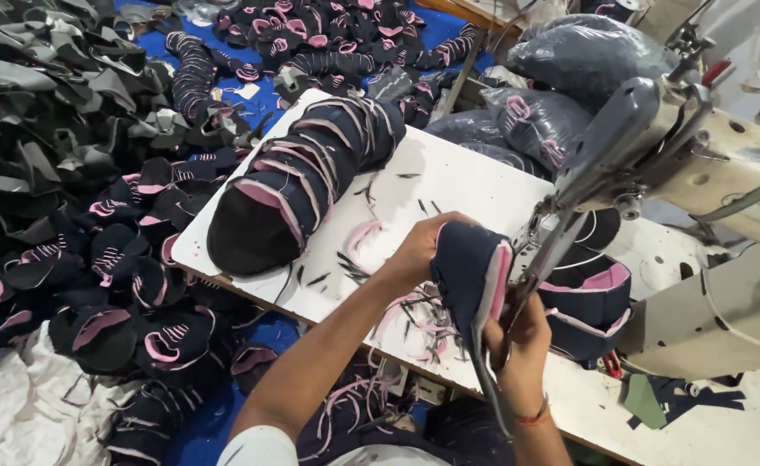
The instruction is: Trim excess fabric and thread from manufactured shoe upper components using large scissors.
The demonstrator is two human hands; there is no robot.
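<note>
My left hand (417, 252) grips a navy shoe upper with pink lining (470, 272), holding it up above the white table (449, 185). My right hand (522, 345) is closed on a pair of metal scissors (494, 367), its blades against the upper's pink edge. Both hands are just left of the sewing machine head (647, 142). A second navy and pink upper (587, 302) sits under the machine, to the right of my hands.
A long nested stack of navy and pink uppers (298, 181) lies on the table's left part, with thread and trim scraps (354, 250) strewn about. Heaps of uppers (121, 276) cover the floor to the left, and bagged pieces (583, 56) sit behind the machine.
</note>
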